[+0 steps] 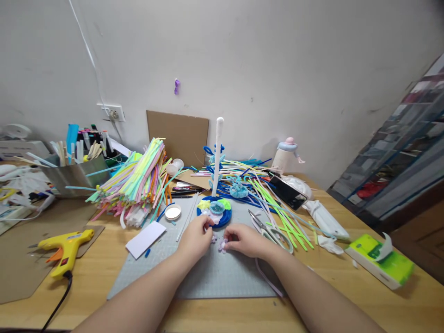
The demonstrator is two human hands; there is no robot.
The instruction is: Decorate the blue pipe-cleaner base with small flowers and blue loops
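Note:
Both my hands rest on a grey cutting mat (208,277) on the wooden table. My left hand (196,238) is curled, its fingertips pinching a small pale lilac pipe-cleaner piece (214,238) just below a round blue pipe-cleaner base (215,212). That base carries small yellow, teal and green shapes and a tall white fuzzy post (218,155). My right hand (244,240) is curled too, pinching another small lilac fuzzy piece (223,245). The two hands sit a few centimetres apart.
A heap of coloured pipe cleaners (138,185) lies behind the mat at left, loose green and blue ones at right. Scissors (268,229), a phone (287,192), a yellow glue gun (65,249), a white card (145,239), a tissue pack (381,261) and a metal tool tin (74,173) surround the mat.

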